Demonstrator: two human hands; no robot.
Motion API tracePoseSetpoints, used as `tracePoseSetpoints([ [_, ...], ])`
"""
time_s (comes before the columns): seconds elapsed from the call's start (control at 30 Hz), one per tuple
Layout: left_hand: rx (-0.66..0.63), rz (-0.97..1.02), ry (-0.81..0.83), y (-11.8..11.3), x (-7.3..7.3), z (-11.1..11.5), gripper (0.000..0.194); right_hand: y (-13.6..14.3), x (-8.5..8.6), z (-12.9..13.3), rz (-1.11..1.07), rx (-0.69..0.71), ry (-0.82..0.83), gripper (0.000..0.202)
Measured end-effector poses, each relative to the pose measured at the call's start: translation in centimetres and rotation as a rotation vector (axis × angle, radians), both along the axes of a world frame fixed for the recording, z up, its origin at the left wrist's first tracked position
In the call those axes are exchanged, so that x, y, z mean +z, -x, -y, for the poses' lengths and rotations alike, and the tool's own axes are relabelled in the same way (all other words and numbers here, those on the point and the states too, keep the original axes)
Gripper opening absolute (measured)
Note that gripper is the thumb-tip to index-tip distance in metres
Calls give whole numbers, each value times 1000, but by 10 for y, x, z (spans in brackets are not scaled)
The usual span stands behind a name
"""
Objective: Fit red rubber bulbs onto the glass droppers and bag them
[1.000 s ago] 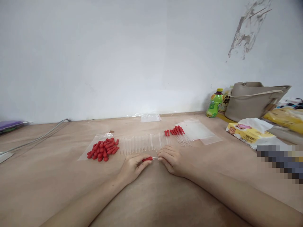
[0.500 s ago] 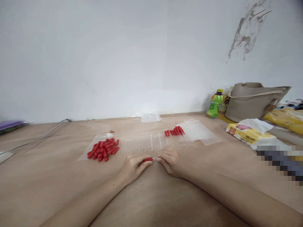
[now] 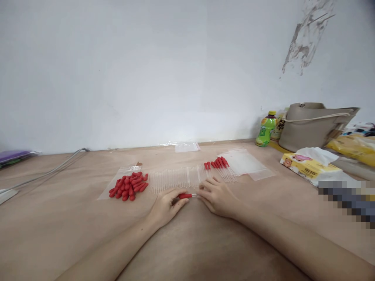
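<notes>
Before the row of bare, thin, clear tubes (image 3: 170, 179), the left hand (image 3: 168, 205) pinches a smooth red bulb (image 3: 185, 196) on a clear tube (image 3: 194, 194) — grip of the right hand (image 3: 218, 197) unclear — with red-topped tubes (image 3: 221, 162) seemingly done rightward, loose red bulbs (image 3: 129, 187) remaining leftward.

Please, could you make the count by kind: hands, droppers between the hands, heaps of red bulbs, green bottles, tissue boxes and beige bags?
Hands: 2 (left hand, right hand)
Dropper between the hands: 1
Heap of red bulbs: 1
Green bottle: 1
Tissue box: 1
Beige bag: 1
Total: 7
</notes>
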State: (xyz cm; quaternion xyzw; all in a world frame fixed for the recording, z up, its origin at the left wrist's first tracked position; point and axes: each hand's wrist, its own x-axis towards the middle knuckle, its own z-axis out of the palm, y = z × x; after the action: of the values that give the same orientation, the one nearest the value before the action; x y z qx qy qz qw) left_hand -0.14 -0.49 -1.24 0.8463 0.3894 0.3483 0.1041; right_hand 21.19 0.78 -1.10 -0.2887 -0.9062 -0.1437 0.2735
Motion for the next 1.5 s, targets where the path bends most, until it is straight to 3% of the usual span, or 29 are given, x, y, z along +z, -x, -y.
tracePoseSetpoints([
  [0.13, 65, 12, -20, 2, -3, -2, 38, -18, 11, -14, -91, -239, 113, 23],
  [0.23, 19, -8, -24, 2, -2, -2, 33, -33, 23, -34, -207, -511, 285, 30],
  [0.33, -15, -20, -23, 1, -1, -1, 26, -42, 31, -53, -155, -764, 416, 32],
  [0.53, -29, -44, -5, 2, -3, -2, 22, -36, 20, -68, -129, -965, 475, 34],
  [0.67, -30, -53, 2, 2, -5, -3, 18, -35, 14, -69, -113, -1030, 497, 32],
  [0.87, -23, -58, 19, 1, -5, -2, 15, -38, 17, -67, -87, -1070, 542, 45],
  [1.13, -22, -46, 0, 1, -5, -3, 15, -22, 18, -58, -133, -932, 561, 29],
  [1.5, -32, -61, 0, 0, -3, -2, 14, -21, 18, -59, -121, -927, 577, 23],
])
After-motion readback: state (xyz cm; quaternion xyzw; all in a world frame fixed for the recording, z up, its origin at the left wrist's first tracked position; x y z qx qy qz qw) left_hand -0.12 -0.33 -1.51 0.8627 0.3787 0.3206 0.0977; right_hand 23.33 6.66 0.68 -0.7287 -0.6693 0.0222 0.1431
